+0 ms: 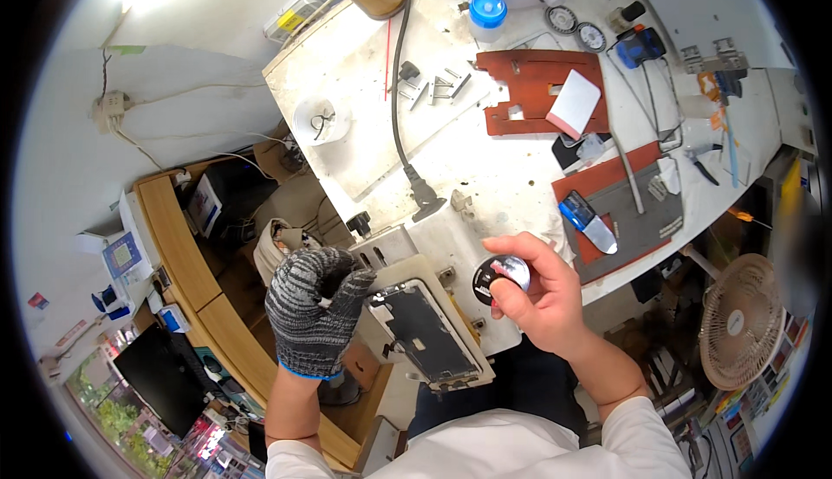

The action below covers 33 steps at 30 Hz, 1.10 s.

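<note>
My left hand (319, 310), in a grey-and-black knit glove, has its fingers curled beside the fixture; what they hold, if anything, I cannot make out. My bare right hand (542, 306) grips a round black-and-silver disc (487, 293) between thumb and fingers. Between my hands a disassembled phone (429, 340) lies in a pale rectangular frame (469, 358) on a light metal machine (472, 245), with a black power cable plugged into its back part.
Red and grey mats (646, 232) on the white bench (347, 175) hold phones and tools. A blue-lidded jar (487, 28) and a white cup (308, 119) stand behind. Left are a wooden shelf (182, 249) and monitor (156, 375); right, a fan (741, 323).
</note>
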### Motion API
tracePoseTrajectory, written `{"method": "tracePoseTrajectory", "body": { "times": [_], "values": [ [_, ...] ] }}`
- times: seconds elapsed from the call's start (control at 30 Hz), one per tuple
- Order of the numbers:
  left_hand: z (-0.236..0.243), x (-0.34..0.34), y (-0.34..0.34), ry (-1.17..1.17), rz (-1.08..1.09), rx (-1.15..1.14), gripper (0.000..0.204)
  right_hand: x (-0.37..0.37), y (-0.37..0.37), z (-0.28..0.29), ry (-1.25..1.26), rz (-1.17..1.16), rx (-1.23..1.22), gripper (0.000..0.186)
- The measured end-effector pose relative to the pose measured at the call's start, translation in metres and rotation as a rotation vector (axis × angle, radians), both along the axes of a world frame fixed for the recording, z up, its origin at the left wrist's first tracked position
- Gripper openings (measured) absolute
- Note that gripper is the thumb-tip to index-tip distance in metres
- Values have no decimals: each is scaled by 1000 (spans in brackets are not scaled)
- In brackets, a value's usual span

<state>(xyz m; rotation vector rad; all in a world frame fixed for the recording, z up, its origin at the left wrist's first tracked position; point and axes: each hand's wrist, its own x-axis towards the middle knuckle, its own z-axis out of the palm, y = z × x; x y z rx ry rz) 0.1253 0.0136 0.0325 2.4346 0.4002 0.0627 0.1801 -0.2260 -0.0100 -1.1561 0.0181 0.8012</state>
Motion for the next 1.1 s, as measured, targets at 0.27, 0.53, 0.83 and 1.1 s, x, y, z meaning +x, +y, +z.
{"method": "tracePoseTrajectory", "body": {
  "times": [0.27, 0.53, 0.83, 1.1],
  "values": [
    [-4, -5, 3, 66, 221, -276, 14, -15, -2, -16, -107, -39, 27, 34],
    [-8, -8, 8, 93, 100, -166, 21, -14, -4, -24, -120, -96, 42, 32],
    [-7, -8, 8, 135, 102, -106, 24, -14, -5, -29, -136, -93, 46, 31],
    [-7, -2, 2, 84, 150, -112, 20, -15, -6, -29, -138, -80, 60, 31]
  ]
}}
